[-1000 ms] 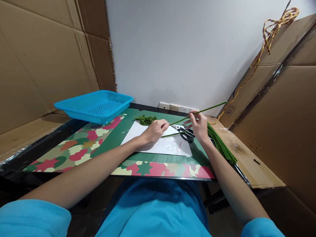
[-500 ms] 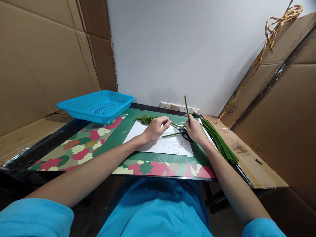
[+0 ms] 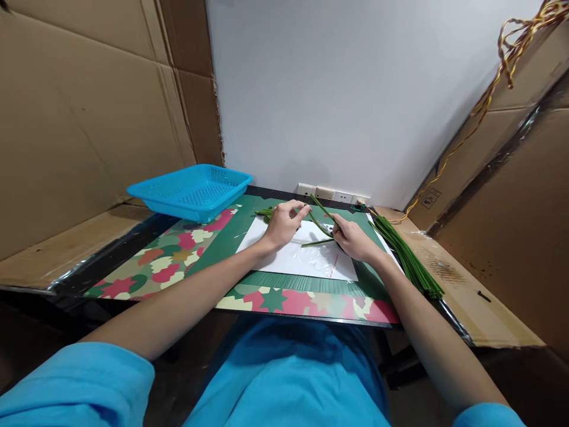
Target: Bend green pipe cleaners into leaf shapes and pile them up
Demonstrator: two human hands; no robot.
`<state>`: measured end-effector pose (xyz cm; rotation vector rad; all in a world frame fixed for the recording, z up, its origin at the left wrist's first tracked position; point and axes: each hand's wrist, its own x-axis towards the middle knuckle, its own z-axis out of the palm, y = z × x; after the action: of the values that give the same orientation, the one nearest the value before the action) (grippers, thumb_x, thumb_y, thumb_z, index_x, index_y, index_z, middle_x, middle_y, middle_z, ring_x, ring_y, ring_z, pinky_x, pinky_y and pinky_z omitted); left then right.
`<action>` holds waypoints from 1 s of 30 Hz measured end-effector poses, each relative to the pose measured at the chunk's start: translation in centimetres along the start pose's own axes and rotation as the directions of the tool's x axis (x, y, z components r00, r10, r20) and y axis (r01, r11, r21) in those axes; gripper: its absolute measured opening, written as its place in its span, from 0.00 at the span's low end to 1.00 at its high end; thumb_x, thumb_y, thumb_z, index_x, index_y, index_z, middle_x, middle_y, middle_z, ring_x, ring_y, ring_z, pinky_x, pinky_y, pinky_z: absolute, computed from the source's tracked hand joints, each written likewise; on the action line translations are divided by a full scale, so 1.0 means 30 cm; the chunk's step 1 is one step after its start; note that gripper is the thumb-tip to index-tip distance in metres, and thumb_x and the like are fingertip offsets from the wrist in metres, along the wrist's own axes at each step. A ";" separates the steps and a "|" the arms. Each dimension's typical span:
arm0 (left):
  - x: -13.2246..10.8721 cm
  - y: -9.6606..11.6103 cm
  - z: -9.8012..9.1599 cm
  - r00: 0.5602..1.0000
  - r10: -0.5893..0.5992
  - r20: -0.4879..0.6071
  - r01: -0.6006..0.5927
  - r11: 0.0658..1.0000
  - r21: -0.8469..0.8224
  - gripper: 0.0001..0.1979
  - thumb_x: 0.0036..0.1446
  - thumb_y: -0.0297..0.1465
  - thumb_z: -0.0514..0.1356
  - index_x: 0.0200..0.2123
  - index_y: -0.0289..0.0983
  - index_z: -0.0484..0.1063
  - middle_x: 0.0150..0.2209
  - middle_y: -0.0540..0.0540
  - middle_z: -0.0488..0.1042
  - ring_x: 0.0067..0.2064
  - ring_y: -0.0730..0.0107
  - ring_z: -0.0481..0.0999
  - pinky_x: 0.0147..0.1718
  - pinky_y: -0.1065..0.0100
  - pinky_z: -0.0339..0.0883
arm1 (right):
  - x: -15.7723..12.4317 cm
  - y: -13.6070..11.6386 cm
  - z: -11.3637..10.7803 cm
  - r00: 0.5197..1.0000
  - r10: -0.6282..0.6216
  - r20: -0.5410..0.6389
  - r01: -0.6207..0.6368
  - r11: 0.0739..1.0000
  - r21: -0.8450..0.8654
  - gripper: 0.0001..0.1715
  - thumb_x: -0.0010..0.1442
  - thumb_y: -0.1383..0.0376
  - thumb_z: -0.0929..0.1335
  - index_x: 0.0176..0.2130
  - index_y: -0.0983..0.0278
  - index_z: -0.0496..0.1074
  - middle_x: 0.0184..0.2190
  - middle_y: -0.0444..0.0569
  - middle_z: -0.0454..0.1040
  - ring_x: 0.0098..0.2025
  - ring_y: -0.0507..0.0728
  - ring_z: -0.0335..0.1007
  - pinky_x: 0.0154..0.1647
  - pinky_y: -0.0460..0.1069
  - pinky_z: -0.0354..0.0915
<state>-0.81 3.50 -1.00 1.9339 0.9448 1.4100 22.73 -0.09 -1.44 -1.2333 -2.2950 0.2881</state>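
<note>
My left hand (image 3: 281, 224) pinches one end of a thin green stem (image 3: 320, 225) above a white sheet (image 3: 299, 258). My right hand (image 3: 352, 238) is closed on the same stem farther along, and the stem is bent between the two hands, its free end pointing up and back. A second short green piece lies on the sheet between the hands. A small heap of coiled green pieces (image 3: 265, 212) sits just behind my left hand. Scissors lie mostly hidden under my right hand.
A bundle of long green stems (image 3: 406, 257) lies along the right edge of the patterned mat (image 3: 178, 252). A blue plastic basket (image 3: 192, 191) stands at the back left. Cardboard walls rise on both sides; a socket strip (image 3: 331, 195) sits against the wall.
The long stem, first stretched out to the right, has been folded over towards the left. My right hand has moved closer to my left hand. The camera view has shifted slightly left.
</note>
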 end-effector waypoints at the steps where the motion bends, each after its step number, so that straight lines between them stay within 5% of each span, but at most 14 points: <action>1: 0.002 -0.003 0.002 1.000 -0.026 -0.004 0.025 0.998 -0.051 0.19 0.64 0.45 0.60 0.34 0.35 0.78 0.31 0.47 0.77 0.24 0.74 0.70 0.24 0.70 0.61 | -0.001 -0.003 -0.001 1.000 0.004 0.010 -0.004 1.000 -0.016 0.33 0.65 0.72 0.59 0.67 0.66 0.62 0.34 0.48 0.76 0.32 0.57 0.67 0.35 0.49 0.56; 9: 0.013 -0.037 0.016 0.994 -0.107 -0.010 0.100 0.954 -0.281 0.17 0.59 0.45 0.65 0.33 0.35 0.77 0.28 0.48 0.75 0.21 0.78 0.67 0.19 0.73 0.58 | -0.005 -0.009 0.012 0.998 0.029 0.047 -0.022 0.992 -0.125 0.31 0.66 0.72 0.59 0.66 0.64 0.65 0.33 0.50 0.77 0.33 0.59 0.67 0.35 0.49 0.56; 19: -0.002 -0.003 0.017 0.963 -0.268 -0.012 0.242 0.886 -0.395 0.25 0.52 0.48 0.71 0.41 0.32 0.83 0.27 0.46 0.76 0.20 0.80 0.65 0.16 0.73 0.53 | -0.005 -0.011 0.003 0.999 0.005 0.034 -0.003 0.998 -0.058 0.24 0.65 0.72 0.59 0.56 0.64 0.71 0.28 0.47 0.74 0.29 0.58 0.65 0.31 0.48 0.54; 30: -0.022 0.021 0.019 0.931 -0.352 0.100 0.349 0.774 -0.529 0.23 0.50 0.45 0.73 0.44 0.34 0.83 0.31 0.49 0.73 0.19 0.85 0.62 0.15 0.74 0.46 | -0.007 -0.017 0.006 0.996 0.037 0.085 -0.034 0.999 -0.042 0.22 0.65 0.72 0.59 0.53 0.64 0.74 0.32 0.50 0.77 0.31 0.58 0.68 0.34 0.49 0.56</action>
<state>-0.25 2.57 -1.03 1.2565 0.7518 1.2799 22.37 -0.53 -1.44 -1.3066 -2.3641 0.3146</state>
